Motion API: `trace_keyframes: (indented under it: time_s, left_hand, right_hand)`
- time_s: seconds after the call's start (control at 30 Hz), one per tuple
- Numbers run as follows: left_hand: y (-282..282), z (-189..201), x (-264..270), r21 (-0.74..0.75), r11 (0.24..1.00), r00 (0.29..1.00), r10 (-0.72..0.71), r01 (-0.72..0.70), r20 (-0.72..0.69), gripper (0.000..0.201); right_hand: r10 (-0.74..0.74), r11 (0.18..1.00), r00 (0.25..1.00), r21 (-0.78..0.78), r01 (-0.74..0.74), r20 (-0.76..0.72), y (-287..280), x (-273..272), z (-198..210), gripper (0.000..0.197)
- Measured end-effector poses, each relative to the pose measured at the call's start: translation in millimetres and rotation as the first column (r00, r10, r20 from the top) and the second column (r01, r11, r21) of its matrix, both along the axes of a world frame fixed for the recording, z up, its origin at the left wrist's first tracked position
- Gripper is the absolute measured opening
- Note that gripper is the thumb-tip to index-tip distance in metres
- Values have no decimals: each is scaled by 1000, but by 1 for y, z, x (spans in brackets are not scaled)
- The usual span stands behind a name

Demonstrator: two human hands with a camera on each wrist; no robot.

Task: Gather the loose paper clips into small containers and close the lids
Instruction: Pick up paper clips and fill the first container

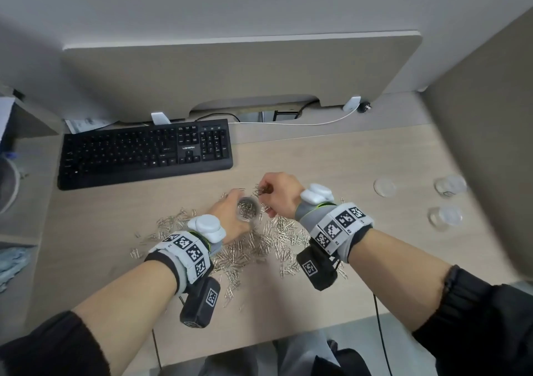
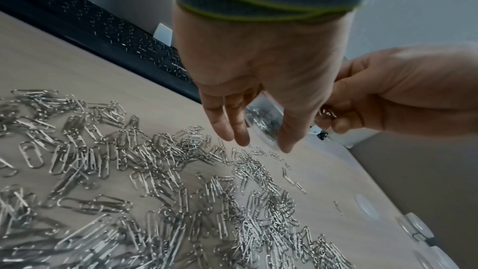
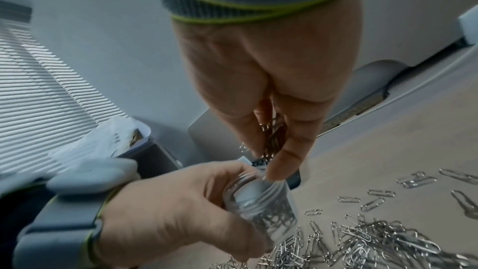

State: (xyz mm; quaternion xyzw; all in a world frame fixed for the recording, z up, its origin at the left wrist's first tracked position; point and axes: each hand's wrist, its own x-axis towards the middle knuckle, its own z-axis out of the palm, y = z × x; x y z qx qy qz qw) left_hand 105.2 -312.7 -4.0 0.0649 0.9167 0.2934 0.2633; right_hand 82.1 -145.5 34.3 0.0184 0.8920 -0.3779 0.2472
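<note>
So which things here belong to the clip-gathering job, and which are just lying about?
In the job:
- left hand holding the clear jar
- right hand pinching a bunch of clips
- loose paper clips
- spare containers
- loose lid

Lying about:
- keyboard
- white cable
- papers

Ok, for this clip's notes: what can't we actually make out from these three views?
- Fill level of the jar: the left hand wraps it in every view.
- Count of clips pinched by the right hand: fingers cover the bunch; head view is too small.
- Three clear pieces at the desk's right: blurred in the head view, cut off in the left wrist view; lids or containers, I can't tell.
</note>
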Motion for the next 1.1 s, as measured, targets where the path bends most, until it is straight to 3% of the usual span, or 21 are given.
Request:
trace_keyframes:
  time_s: [0.1, 0.23, 0.43, 0.6, 0.7, 0.77, 0.83, 0.93, 1.03, 1.1]
  left_hand:
    - [7, 1, -2, 23, 999, 999, 41, -42, 20, 74]
    - [11, 3, -7, 28, 998, 998, 60, -61, 34, 68]
    - [12, 3, -7, 17, 997, 997, 79, -79, 28, 67]
    - [14, 3, -8, 31, 995, 994, 98, -99, 40, 71]
    - [8, 4, -5, 25, 990, 990, 135, -136, 52, 75]
    - [0, 6, -3, -5, 987, 985, 163, -163, 59, 72]
    - [-10, 8, -1, -35, 980, 978, 199, -197, 63, 69]
    - [-27, 8, 3, -76, 971, 970, 233, -228, 73, 69]
    - [-42, 7, 9, -118, 964, 966, 247, -237, 78, 67]
    - [-48, 4, 13, -120, 954, 956, 283, -273, 77, 68]
  right_hand:
    - [102, 990, 992, 108, -93, -77, -5, 0, 6, 12]
    - [177, 980, 978, 110, -165, -113, -7, 1, 11, 18]
    - [188, 982, 980, -21, -190, -64, -3, -1, 9, 30]
    - [122, 972, 990, -194, -133, -64, 2, -5, 5, 28]
    - [-64, 967, 997, -248, 53, -37, 17, -17, -7, 24]
    - [-156, 974, 988, -169, 153, -8, 35, -25, -24, 19]
    - [-148, 988, 989, 40, 147, 20, 58, -33, -50, 16]
    - [-99, 911, 984, 411, 28, 151, 89, -39, -79, 56]
    - [-93, 881, 981, 474, 1, 171, 100, -46, -95, 71]
    - [-42, 870, 987, 492, -40, 155, 99, -51, -103, 72]
